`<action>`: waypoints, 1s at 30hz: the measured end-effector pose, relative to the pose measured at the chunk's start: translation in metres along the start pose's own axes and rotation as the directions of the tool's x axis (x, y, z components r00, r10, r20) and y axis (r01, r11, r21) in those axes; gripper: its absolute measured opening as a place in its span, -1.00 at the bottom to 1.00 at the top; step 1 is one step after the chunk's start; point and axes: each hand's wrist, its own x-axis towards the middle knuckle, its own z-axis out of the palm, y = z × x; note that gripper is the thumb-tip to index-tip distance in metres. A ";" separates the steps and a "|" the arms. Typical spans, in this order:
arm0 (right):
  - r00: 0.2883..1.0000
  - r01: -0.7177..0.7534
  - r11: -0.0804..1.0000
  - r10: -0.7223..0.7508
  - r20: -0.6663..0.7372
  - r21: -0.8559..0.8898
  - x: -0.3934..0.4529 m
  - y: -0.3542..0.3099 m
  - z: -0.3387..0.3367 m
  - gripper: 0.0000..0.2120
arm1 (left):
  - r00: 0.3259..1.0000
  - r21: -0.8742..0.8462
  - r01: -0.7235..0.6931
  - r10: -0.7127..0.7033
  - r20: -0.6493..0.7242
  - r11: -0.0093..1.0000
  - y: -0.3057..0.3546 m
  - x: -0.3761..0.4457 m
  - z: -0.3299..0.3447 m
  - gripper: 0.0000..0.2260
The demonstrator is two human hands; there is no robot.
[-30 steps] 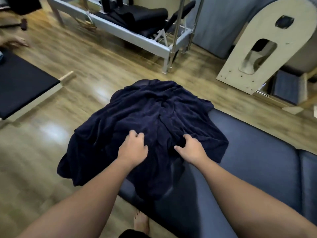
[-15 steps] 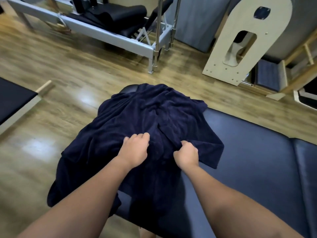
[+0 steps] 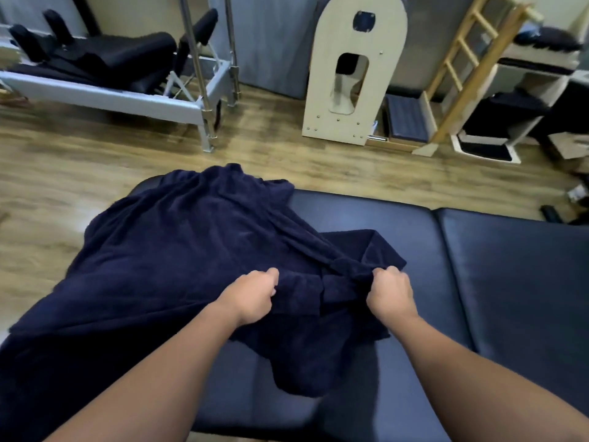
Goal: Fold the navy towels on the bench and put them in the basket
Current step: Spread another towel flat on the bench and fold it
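A heap of navy towels (image 3: 178,250) lies rumpled over the left end of the dark padded bench (image 3: 494,266), with cloth hanging off its left and near sides. My left hand (image 3: 251,295) grips a fold of the top towel near its middle. My right hand (image 3: 390,291) grips a bunched edge of the same towel, pulled taut between the two hands. No basket is in view.
Wooden floor surrounds the bench. A grey reformer frame (image 3: 127,97) stands at the back left. A cream arched barrel (image 3: 353,74) and a wooden ladder (image 3: 462,65) stand at the back right, with dark items on the floor at the far right.
Both hands have closed on the towel and drawn it rightward and toward me, stretching it. The view has swung right and up, showing more of the bench.
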 end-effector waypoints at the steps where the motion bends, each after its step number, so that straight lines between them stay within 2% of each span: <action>1: 1.000 -0.004 1.000 0.004 -0.011 -0.003 0.000 0.014 -0.002 -0.85 | 1.000 0.005 0.002 -0.002 0.007 1.000 0.011 0.004 0.004 -0.82; 8: 1.000 -0.015 0.999 0.014 -0.022 -0.047 0.013 0.109 -0.017 -0.86 | 0.995 -0.021 -0.032 0.034 0.092 0.999 0.110 0.022 0.037 -0.86; 12: 0.996 -0.064 0.995 0.060 -0.059 -0.075 0.030 0.159 -0.030 -0.79 | 0.984 -0.048 -0.096 0.103 0.148 0.994 0.166 0.033 0.056 -0.88; 14: 0.990 -0.119 0.993 0.116 -0.083 -0.025 0.036 0.178 -0.031 -0.76 | 0.968 -0.025 -0.143 0.145 0.203 0.989 0.190 0.038 0.063 -0.89; 16: 0.982 -0.163 0.987 0.163 -0.098 0.007 0.034 0.188 -0.027 -0.71 | 0.947 0.037 -0.189 0.172 0.271 0.981 0.204 0.045 0.067 -0.95; 19: 0.965 -0.202 0.974 0.216 -0.147 0.105 0.021 0.186 -0.014 -0.50 | 0.926 0.128 -0.235 0.182 0.331 0.964 0.211 0.059 0.063 -0.85; 21: 0.925 -0.299 0.911 0.350 -0.148 0.285 0.005 0.178 -0.005 -0.31 | 0.935 0.157 -0.259 0.207 0.288 0.953 0.215 0.079 0.057 -0.78; 23: 0.859 -0.427 0.808 0.502 -0.096 0.405 -0.015 0.165 0.004 -0.20 | 0.954 0.158 -0.280 0.256 0.157 0.947 0.222 0.105 0.052 -0.72; 25: 0.815 -0.530 0.756 0.579 -0.014 0.385 -0.035 0.150 0.016 -0.13 | 0.948 0.141 -0.317 0.320 0.001 0.938 0.233 0.137 0.049 -0.73; 27: 0.821 -0.564 0.774 0.564 0.092 0.289 -0.052 0.137 0.029 -0.06 | 0.938 0.125 -0.324 0.336 -0.089 0.938 0.246 0.166 0.047 -0.78; 30: 0.843 -0.532 0.830 0.500 0.199 0.168 -0.068 0.125 0.044 -0.06 | 0.962 0.145 -0.268 0.272 -0.002 0.952 0.264 0.202 0.048 -0.70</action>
